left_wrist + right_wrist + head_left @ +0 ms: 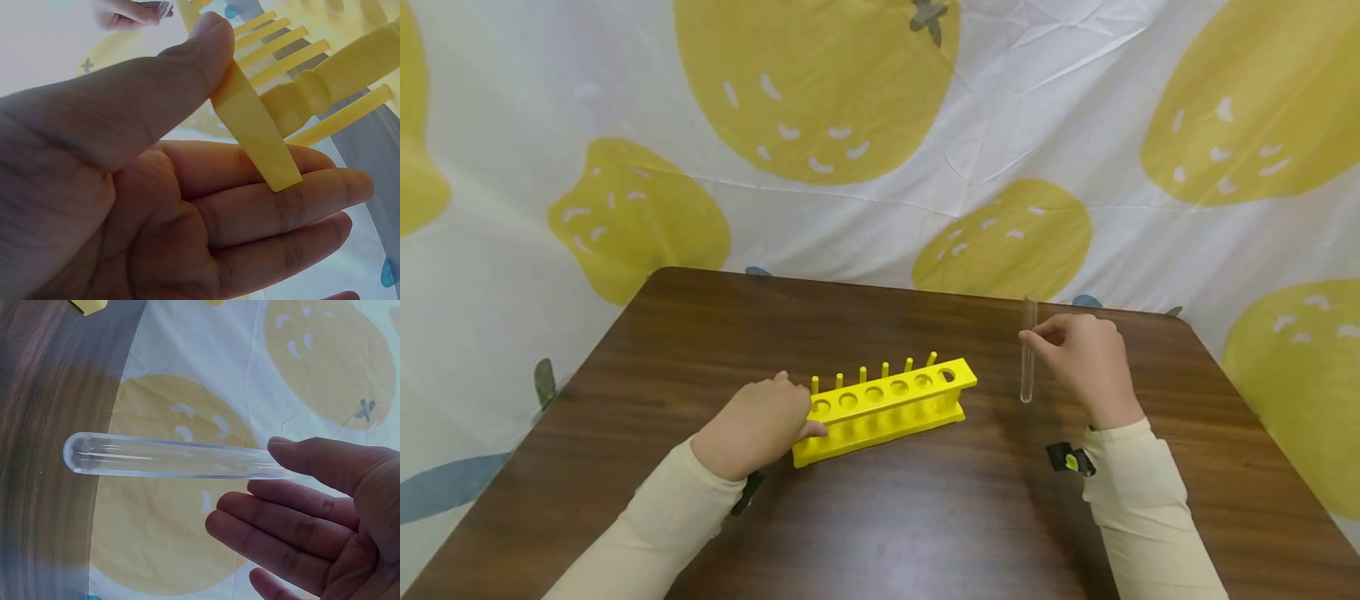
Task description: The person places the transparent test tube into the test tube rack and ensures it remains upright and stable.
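A yellow test tube rack (880, 408) with a row of round holes and a row of upright pegs stands on the table. My left hand (760, 425) grips its left end, thumb on one side and fingers on the other; the left wrist view shows the rack's end (259, 134) between them. Off to the right of the rack, my right hand (1086, 362) pinches a clear test tube (1027, 367) between thumb and fingers. The tube is upright, its rounded end (81, 453) downward, and nothing is visible inside it.
Both hands are over a dark wooden table (887, 533). Its far edge meets a white cloth (820, 225) printed with yellow lemons, which hangs behind and at both sides.
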`<state>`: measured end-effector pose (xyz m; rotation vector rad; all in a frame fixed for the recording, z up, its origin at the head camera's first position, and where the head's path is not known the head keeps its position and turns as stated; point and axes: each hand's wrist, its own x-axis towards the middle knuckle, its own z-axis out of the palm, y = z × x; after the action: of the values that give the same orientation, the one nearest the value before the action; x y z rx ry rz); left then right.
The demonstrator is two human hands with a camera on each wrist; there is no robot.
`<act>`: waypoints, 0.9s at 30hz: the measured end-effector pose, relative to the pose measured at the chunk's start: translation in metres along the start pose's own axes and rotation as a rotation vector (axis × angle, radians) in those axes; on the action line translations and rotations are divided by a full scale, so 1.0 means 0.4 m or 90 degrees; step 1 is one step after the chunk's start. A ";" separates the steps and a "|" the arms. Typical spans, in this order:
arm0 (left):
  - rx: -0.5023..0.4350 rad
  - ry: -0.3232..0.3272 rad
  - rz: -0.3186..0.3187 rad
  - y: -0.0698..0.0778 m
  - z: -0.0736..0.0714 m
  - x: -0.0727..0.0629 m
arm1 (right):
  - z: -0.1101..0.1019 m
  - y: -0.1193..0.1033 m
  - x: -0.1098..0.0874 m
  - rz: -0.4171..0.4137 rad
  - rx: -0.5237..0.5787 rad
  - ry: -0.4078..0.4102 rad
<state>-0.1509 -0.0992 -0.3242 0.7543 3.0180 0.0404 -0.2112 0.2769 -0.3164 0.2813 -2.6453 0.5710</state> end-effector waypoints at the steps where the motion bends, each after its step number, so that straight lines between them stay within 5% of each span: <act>1: -0.001 -0.001 0.001 0.000 0.000 0.000 | -0.001 -0.003 -0.001 -0.001 -0.002 0.007; 8: 0.000 -0.007 0.000 0.002 0.003 0.001 | 0.001 -0.015 -0.007 -0.014 -0.009 0.044; 14: 0.000 -0.032 -0.012 0.005 -0.003 0.003 | -0.002 -0.030 -0.011 -0.021 0.053 0.090; 27: 0.027 -0.005 -0.001 0.005 0.000 0.002 | -0.005 -0.060 -0.010 -0.047 0.141 0.193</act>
<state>-0.1508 -0.0970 -0.3240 0.7541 3.0208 -0.0258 -0.2000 0.2567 -0.3082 0.3283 -2.2739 0.8136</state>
